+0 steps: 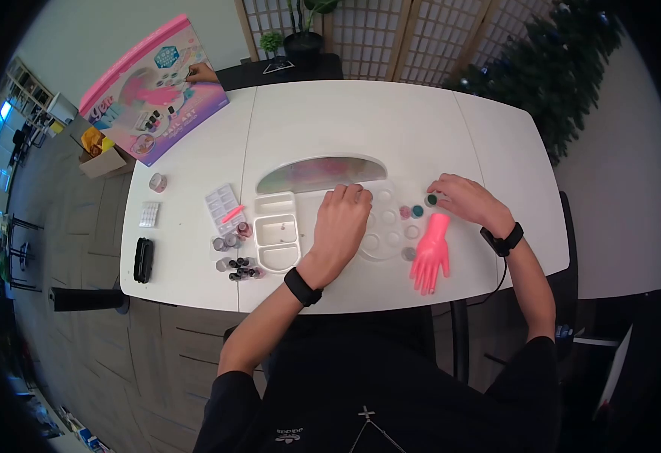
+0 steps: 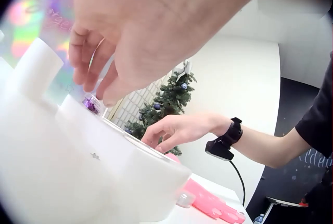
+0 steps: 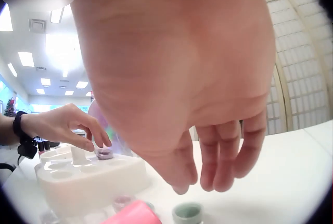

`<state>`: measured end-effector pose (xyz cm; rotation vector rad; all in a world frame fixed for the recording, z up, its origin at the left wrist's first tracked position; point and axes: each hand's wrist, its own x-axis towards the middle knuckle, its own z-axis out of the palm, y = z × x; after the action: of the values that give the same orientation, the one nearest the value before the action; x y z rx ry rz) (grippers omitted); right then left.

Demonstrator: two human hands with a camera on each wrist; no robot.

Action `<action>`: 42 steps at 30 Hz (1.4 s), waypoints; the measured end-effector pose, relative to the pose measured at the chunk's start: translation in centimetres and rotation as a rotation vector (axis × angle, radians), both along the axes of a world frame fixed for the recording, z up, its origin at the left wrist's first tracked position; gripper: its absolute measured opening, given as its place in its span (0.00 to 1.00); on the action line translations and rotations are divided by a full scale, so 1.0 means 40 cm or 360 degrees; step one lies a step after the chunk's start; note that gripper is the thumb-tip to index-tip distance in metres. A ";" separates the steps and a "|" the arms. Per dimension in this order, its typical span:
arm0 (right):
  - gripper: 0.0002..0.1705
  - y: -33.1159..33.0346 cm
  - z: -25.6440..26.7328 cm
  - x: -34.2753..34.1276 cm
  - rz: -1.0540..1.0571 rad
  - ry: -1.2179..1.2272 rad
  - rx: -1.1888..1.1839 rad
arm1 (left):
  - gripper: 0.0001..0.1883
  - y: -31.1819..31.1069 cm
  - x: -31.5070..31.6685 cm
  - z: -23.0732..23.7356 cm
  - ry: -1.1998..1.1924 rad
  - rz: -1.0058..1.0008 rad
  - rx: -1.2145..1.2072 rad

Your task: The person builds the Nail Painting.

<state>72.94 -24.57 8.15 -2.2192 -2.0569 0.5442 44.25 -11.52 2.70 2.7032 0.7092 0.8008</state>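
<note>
From my end, what matters most is where the small round green pot (image 3: 187, 212) sits against the right hand (image 1: 468, 201): it stands on the white, smooth-topped desk (image 1: 391, 121), just below the fingers in the right wrist view and close by the thumb in the head view. I see those fingers bent downward and loosely parted from the thumb, with nothing between them; I cannot tell whether any tip brushes the rim. The pot is round, so I read no long axis to line up with. Its neighbours, a small round teal pot (image 1: 418, 211) and a small round pink pot (image 1: 404, 213), lie on its left, towards the white plastic tray with round wells (image 3: 99, 182). Nearer the body lies a glossy pink model hand (image 1: 431, 253), its long axis running from a wrist end near the pots to fingers pointing bodyward. The right hand is clearly the nearer one to the green pot. I have the left hand (image 1: 338, 226) over the tray, its fingers curved down at a small clear pot of purple glitter (image 3: 105, 154); whether they pinch it or merely hang beside it, I cannot tell.
</note>
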 end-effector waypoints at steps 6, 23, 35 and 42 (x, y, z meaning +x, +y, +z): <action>0.16 0.006 -0.035 0.007 0.0043 0.0059 -0.0027 | 0.06 0.003 0.004 -0.002 -0.0031 -0.0034 -0.0073; 0.12 0.124 -0.003 -0.177 0.0479 -0.0026 0.0478 | 0.07 0.011 -0.009 -0.015 -0.0096 -0.0051 -0.0324; 0.08 0.149 0.013 -0.198 0.0527 -0.0208 0.0358 | 0.08 0.019 -0.005 -0.020 -0.0029 -0.0029 -0.0250; 0.14 0.136 -0.014 -0.188 0.0470 0.0012 0.0467 | 0.06 0.009 -0.006 -0.018 0.0005 0.0049 -0.0094</action>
<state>65.41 -19.15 7.59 -1.7654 -2.3032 0.2443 44.03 -11.15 1.99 2.6478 0.7645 0.7703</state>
